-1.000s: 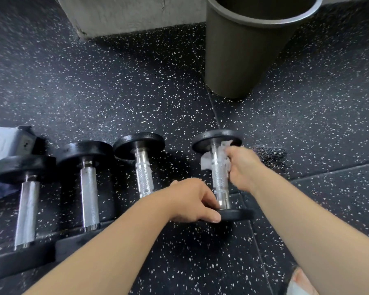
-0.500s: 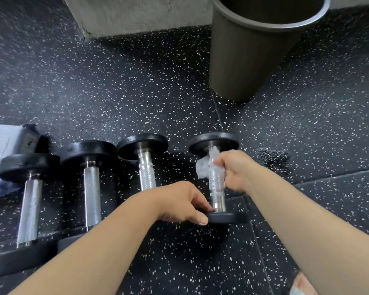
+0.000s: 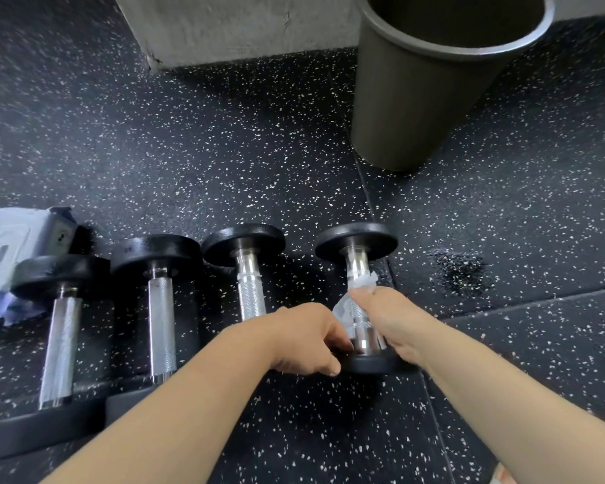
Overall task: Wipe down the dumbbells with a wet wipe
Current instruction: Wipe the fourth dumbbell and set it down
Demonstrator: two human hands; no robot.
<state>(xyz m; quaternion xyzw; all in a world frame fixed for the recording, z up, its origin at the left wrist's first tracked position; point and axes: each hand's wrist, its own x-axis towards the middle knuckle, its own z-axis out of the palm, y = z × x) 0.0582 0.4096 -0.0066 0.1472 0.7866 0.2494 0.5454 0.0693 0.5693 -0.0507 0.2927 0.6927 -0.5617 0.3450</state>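
Your right hand (image 3: 388,319) is closed round the wet wipe (image 3: 362,284) and the chrome handle of the rightmost dumbbell (image 3: 357,241), low on the bar close to the near plate. One corner of the wipe sticks out above your knuckles, and more shows left of the bar. Your left hand (image 3: 304,338) grips that dumbbell's near plate, fingers curled over its edge. The dumbbell lies on the speckled rubber floor (image 3: 224,162), handle pointing away from you, far plate beyond both hands. Three more lie parallel in a row to its left: third dumbbell (image 3: 248,284), second dumbbell (image 3: 161,309), leftmost dumbbell (image 3: 62,337). A wipes pack (image 3: 7,246) sits at far left, behind the leftmost dumbbell's far plate; can't tell if they touch. A dark bin (image 3: 416,99) stands farther back, well apart from the dumbbells, near a grey concrete base (image 3: 241,26). There is a scuffed patch (image 3: 460,270) on the floor right of the far plate.
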